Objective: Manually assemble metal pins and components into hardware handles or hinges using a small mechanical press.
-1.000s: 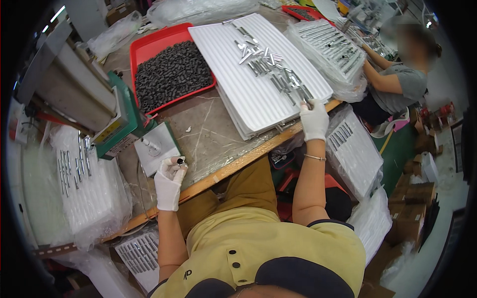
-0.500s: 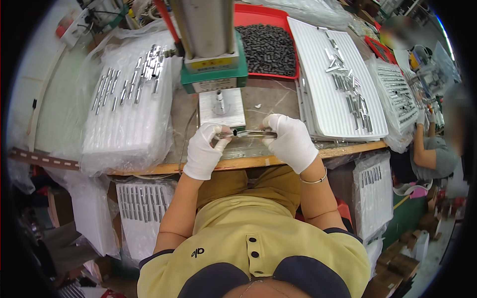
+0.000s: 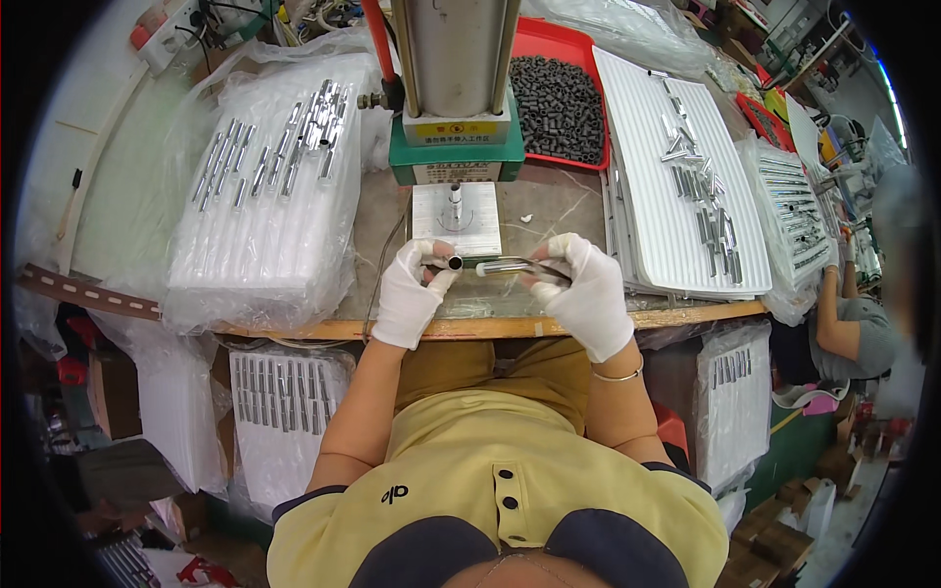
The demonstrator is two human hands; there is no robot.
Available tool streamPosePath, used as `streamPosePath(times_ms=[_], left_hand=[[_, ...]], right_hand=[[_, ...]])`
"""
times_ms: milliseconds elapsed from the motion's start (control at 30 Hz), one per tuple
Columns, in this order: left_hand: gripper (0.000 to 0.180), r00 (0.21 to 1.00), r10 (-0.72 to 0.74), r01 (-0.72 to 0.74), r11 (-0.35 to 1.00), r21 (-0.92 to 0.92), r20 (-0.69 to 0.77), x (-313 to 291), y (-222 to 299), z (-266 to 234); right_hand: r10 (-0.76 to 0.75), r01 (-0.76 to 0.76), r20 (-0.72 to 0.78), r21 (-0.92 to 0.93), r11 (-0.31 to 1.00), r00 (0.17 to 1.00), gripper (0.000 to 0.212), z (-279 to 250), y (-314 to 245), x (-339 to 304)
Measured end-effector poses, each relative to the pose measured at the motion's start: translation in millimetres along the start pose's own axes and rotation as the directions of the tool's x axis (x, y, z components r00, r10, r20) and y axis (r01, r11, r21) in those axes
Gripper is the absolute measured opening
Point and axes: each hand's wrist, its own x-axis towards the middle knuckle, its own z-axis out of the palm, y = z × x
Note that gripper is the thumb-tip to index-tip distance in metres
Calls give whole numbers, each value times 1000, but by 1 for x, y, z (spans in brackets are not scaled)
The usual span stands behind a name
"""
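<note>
Tube (image 3: pixel 455 263), one: left hand's (image 3: pixel 408 297) fingers are pinching it; right hand's (image 3: pixel 588 298) fingers are gripping shiny tubes (image 3: pixel 506 267), count unclear, near tabletop's (image 3: pixel 561 204) front edge.

From one head-worn fisheye camera, we look steeply down past the shirt (image 3: pixel 431 446) onto the nearby left hand (image 3: pixel 406 299), right hand (image 3: pixel 591 302) and desk (image 3: pixel 557 194).

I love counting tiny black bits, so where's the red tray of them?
In the head view, the red tray sits at the upper centre, just right of the press and left of the white ridged sheet.
</note>
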Motion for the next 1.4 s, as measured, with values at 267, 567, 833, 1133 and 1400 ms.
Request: streamPosePath(times_ms=[267, 567, 833, 1133, 1400], left_hand=[[24, 1000, -23, 23, 1000, -3, 11, -2, 1, 1], [27, 977, 211, -211, 936, 281, 31, -11, 17, 4], [24, 998, 23, -26, 998, 49, 51, -18, 10, 25], [47, 997, -15, 42, 926, 376, -76, 45, 37, 6], [35, 982, -14, 91, 910, 405, -190, 76, -5, -22]], right_hand=[[-117, 119, 23, -78, 990, 993, 25, 9, 1, 8], [-149, 198, 178, -302, 933, 973, 23, 11, -6, 10], [179, -204, 99, 375, 904, 979, 26, 49, 44, -4], [157, -147, -136, 78, 986, 978, 19, 51, 68, 34], [10, -16, -86, -75, 997, 996, 29, 90, 66, 83]])
